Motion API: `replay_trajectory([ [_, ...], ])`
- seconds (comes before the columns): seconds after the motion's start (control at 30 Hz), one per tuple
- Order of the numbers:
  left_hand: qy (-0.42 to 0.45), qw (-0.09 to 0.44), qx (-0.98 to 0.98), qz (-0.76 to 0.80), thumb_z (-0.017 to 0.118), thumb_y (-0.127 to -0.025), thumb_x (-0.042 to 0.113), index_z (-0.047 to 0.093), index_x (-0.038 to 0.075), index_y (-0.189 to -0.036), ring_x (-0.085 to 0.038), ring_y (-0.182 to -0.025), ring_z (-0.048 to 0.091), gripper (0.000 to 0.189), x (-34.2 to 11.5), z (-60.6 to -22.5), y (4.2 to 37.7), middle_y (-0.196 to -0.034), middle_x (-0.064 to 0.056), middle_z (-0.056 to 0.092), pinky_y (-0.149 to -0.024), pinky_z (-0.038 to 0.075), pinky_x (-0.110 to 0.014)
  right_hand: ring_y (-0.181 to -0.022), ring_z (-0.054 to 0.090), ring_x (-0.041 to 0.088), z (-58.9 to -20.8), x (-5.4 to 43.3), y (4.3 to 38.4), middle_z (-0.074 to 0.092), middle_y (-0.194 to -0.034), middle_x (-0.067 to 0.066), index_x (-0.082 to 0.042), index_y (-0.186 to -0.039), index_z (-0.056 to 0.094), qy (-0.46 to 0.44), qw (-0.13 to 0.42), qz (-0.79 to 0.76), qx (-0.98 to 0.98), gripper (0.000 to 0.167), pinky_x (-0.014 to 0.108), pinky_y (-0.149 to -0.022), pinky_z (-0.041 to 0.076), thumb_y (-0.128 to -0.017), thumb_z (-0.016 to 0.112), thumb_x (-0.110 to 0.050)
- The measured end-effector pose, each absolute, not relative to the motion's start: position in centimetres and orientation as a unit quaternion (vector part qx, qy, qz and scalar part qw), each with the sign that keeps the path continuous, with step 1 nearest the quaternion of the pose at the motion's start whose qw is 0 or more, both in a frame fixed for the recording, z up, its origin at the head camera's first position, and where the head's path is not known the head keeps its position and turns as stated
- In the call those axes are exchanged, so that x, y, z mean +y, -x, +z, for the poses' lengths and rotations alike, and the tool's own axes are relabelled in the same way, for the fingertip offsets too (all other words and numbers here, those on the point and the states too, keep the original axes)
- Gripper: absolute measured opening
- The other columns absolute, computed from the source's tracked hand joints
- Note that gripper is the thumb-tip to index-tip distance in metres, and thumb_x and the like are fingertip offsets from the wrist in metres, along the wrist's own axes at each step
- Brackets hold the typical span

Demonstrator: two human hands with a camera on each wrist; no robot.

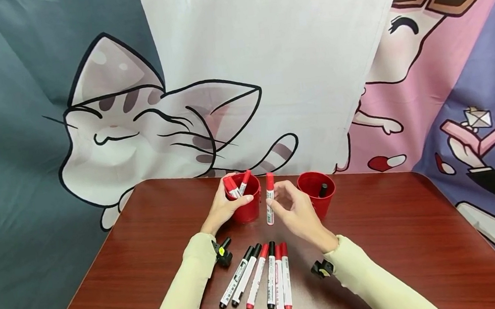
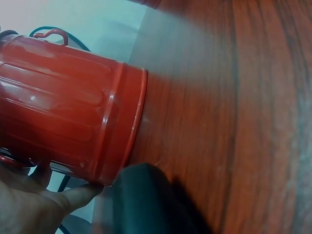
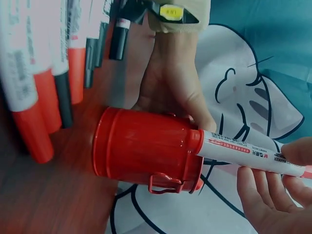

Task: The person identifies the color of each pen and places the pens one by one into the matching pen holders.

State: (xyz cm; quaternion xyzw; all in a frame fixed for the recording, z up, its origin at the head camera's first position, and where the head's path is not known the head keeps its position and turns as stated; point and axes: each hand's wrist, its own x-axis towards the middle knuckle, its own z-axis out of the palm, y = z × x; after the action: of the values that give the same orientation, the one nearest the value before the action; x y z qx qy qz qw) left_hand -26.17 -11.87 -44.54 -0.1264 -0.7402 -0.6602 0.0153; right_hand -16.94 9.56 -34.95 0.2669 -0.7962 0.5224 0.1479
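Right grip [image 1: 296, 208]: pinching the held marker [image 1: 270, 207] between thumb and fingertips, on its white barrel
Held marker's place: up off the counter [image 1: 394, 235], between the two buckets, nearer the left one; the head view shows a gap between it and that bucket's wall
Held marker's long axis: near upright in the head view, its top leaning slightly right
Held marker's ends: red cap up, small red butt end down; print runs lengthwise along the barrel, and in the right wrist view the butt end overlaps the rim of the left bucket
Left grip [image 1: 223, 209]: holding the left bucket [image 1: 248, 211] from its left side, thumb across the near wall by the rim
Left bucket: red, upright, standing on the counter, with side handles
Bucketed red markers [image 1: 243, 183]: standing in the left bucket, red caps above the rim, tilted at different angles
Right bucket [image 1: 322, 207]: red, upright, just beyond the right grip, with a black-capped marker [image 1: 324, 190] inside
Row of markers [image 1: 256, 278]: six lying flat, three black-capped and three red-capped, caps pointing away from the person; the left three slant rightward at the far end, the right three run nearly straight
Backdrop [image 1: 272, 37]: printed cloth with a cartoon cat
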Motion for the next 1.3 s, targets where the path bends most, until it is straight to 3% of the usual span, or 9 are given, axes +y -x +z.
replay_trajectory([
  [0.2,0.130,0.010,-0.743,-0.657,0.073,-0.077,0.024,0.031,0.022,-0.136,-0.022,-0.119,0.042,0.072,-11.5,-43.5,25.3,-0.130,-0.001,0.046,-0.091,0.045,-0.042,-0.083,0.058,0.015,-36.9,8.9,20.3,0.062,-0.091,0.003,-0.009,-0.108,0.054,-0.276,0.172,0.509,-0.797,0.025,0.032,-0.074,0.050,-0.085,0.064,-0.011],
  [0.5,0.139,0.034,-0.738,-0.659,0.075,-0.075,0.031,0.031,0.024,-0.136,-0.017,-0.115,0.045,0.076,-11.4,-46.3,27.1,-0.126,0.006,0.047,-0.092,0.044,-0.042,-0.084,0.057,0.010,-38.0,7.2,23.2,0.060,-0.094,-0.003,-0.014,-0.109,0.053,-0.276,0.196,0.519,-0.785,0.025,0.027,-0.072,0.051,-0.086,0.063,-0.014],
  [0.67,0.141,0.037,-0.739,-0.658,0.076,-0.073,0.033,0.032,0.024,-0.135,-0.018,-0.114,0.046,0.077,-11.4,-46.5,27.1,-0.126,0.003,0.048,-0.092,0.044,-0.042,-0.082,0.059,0.013,-37.7,6.3,23.9,0.061,-0.095,0.001,-0.011,-0.108,0.054,-0.269,0.208,0.535,-0.774,0.023,0.028,-0.070,0.053,-0.087,0.062,-0.015],
  [0.97,0.141,0.046,-0.739,-0.657,0.076,-0.074,0.032,0.032,0.022,-0.135,-0.018,-0.114,0.046,0.076,-11.6,-46.4,27.0,-0.125,0.003,0.048,-0.094,0.042,-0.042,-0.082,0.060,0.030,-35.8,5.3,22.9,0.061,-0.094,0.021,0.006,-0.107,0.053,-0.247,0.231,0.572,-0.747,0.024,0.045,-0.072,0.053,-0.086,0.060,0.000],
  [1.1,0.137,0.041,-0.741,-0.656,0.076,-0.074,0.032,0.033,0.028,-0.133,-0.017,-0.114,0.045,0.073,-12.0,-46.3,27.1,-0.125,0.004,0.048,-0.094,0.042,-0.041,-0.083,0.060,0.031,-35.0,4.9,22.1,0.060,-0.094,0.022,0.007,-0.106,0.052,-0.246,0.246,0.578,-0.738,0.023,0.045,-0.072,0.053,-0.085,0.059,0.003],
  [1.3,0.137,0.034,-0.740,-0.658,0.075,-0.075,0.031,0.030,0.025,-0.136,-0.017,-0.117,0.042,0.076,-12.3,-46.3,27.1,-0.128,0.003,0.046,-0.096,0.039,-0.041,-0.083,0.059,0.030,-34.8,4.6,22.2,0.059,-0.093,0.022,0.009,-0.106,0.052,-0.232,0.273,0.590,-0.723,0.022,0.044,-0.071,0.053,-0.086,0.058,0.003],
])
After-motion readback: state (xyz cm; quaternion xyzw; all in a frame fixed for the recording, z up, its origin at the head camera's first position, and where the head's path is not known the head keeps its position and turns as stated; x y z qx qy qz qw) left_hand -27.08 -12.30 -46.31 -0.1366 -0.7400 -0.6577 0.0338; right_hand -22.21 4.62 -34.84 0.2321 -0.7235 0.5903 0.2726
